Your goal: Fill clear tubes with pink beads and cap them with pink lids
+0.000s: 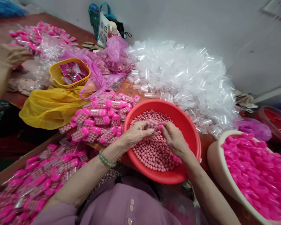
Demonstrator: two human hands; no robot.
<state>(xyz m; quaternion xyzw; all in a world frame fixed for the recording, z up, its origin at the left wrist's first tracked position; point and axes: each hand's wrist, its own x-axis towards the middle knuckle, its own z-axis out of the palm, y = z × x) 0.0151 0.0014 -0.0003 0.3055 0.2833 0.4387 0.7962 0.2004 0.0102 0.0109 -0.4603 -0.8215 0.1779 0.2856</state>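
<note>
Over a red basin [192, 140] of pink beads [150, 156], my two hands meet. My left hand [140, 132], with a green bead bracelet above its wrist, is closed around a clear plastic tube [152, 124] filled with pink beads. At the tube's right end, my right hand [174, 137] pinches a bright pink cap [160, 127]. Whether the cap is seated on the tube cannot be made out. Another pink piece [175, 158] lies on the beads under my right wrist. Left of the basin are piled capped, bead-filled tubes [98, 120].
A heap of clear tubes [182, 72] lies behind the basin. At right stands a cream tub [217, 162] of pink caps [255, 175]. More filled tubes [37, 184] lie lower left. A yellow basket [71, 84] and yellow bag [49, 106] sit left, near another person's hand [16, 56].
</note>
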